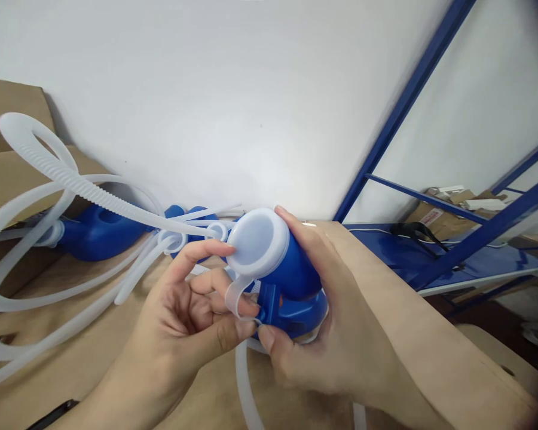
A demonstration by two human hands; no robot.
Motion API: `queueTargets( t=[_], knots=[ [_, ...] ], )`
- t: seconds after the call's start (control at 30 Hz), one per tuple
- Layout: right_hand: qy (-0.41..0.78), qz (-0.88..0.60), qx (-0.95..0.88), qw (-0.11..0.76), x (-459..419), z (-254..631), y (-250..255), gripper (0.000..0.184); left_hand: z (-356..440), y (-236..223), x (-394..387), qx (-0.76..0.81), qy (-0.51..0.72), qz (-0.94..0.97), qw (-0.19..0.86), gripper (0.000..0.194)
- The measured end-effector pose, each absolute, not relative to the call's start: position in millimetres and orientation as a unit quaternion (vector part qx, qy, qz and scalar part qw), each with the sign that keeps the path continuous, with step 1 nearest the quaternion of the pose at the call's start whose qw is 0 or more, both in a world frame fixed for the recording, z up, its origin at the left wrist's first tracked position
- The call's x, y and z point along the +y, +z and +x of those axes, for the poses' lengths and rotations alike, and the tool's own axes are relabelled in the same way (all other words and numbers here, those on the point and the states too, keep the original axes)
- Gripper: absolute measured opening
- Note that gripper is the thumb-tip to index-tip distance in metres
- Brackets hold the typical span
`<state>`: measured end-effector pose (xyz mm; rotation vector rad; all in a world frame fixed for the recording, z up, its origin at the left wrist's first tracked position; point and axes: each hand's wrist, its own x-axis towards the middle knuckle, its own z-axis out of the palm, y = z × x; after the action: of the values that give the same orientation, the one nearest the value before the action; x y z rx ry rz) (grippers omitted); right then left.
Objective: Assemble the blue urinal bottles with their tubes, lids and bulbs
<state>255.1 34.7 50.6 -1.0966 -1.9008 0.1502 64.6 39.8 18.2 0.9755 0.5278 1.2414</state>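
Observation:
A blue plastic bottle (302, 269) with a handle is tilted so that its round white cap (259, 242) faces me. My right hand (336, 322) wraps round the bottle from the right, its thumb near the base of the handle. From the cap hangs a translucent strap (234, 295), which curves down to the blue handle. Thumb and fingers of my left hand (192, 310) pinch the strap's lower end there, while its index finger touches the cap's rim. The exact joint between strap and handle is partly hidden by my fingertips.
Several white corrugated hoses (94, 194) loop across the left side. Another blue bottle (103, 233) lies behind them, beside cardboard boxes (18, 119). The work surface (399, 310) is brown. To the right stands a blue metal rack (385, 137) holding cartons (448, 212).

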Motion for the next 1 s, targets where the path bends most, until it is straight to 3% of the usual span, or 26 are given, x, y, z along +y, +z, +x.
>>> queueTargets(
  t=[0.37,0.77,1.0],
  knots=[
    [0.095,-0.42,-0.785,0.444,25.4,255.1,51.0,0.097,51.7,14.6,45.9,0.199,0.543,0.528,0.621,0.051],
    [0.069,-0.401,-0.789,0.461,28.9,250.8,45.0,0.091,55.8,8.6,44.3,0.162,0.531,0.517,0.652,0.047],
    [0.102,-0.396,-0.784,0.467,31.0,251.2,39.7,0.091,61.7,8.4,44.2,0.211,0.555,0.486,0.642,0.058]
  ],
)
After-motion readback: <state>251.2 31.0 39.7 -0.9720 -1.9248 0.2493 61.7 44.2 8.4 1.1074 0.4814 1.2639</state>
